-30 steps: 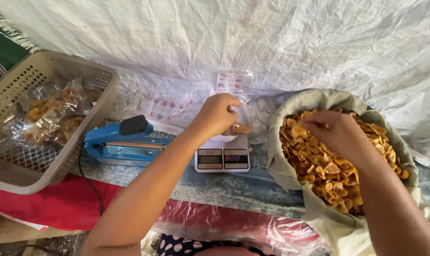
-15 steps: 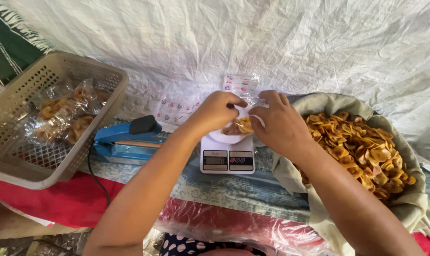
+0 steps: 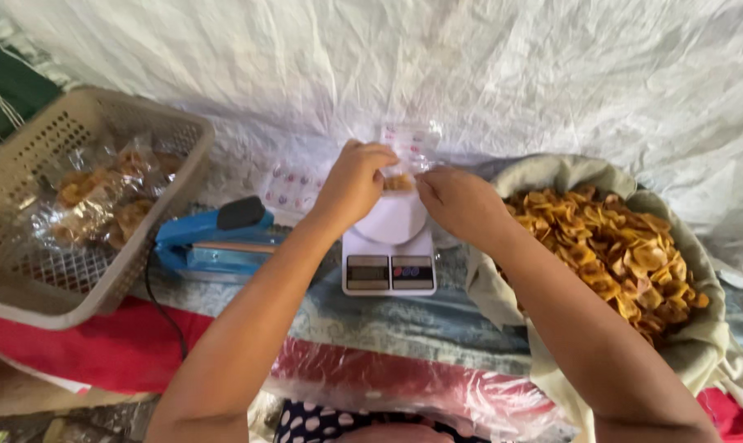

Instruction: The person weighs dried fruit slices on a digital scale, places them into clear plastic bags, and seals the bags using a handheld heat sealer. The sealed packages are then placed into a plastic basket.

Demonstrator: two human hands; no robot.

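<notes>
At frame centre, the white digital kitchen scale carries a small clear plastic pouch of chips. The left hand and right hand pinch the pouch's opening, fingers closed on it. Right: cloth-lined sack of golden chips. Left: blue heat sealer, beige perforated plastic basket.

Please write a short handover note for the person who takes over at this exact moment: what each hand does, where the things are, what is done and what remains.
Left hand and right hand both pinch a small clear bag with a few chips, held over the white scale.
Sack of chips is at the right, blue heat sealer at the left, with a basket of filled bags beyond it.
Done: several bags are packed.
Left: this bag looks barely filled and is not sealed.
</notes>
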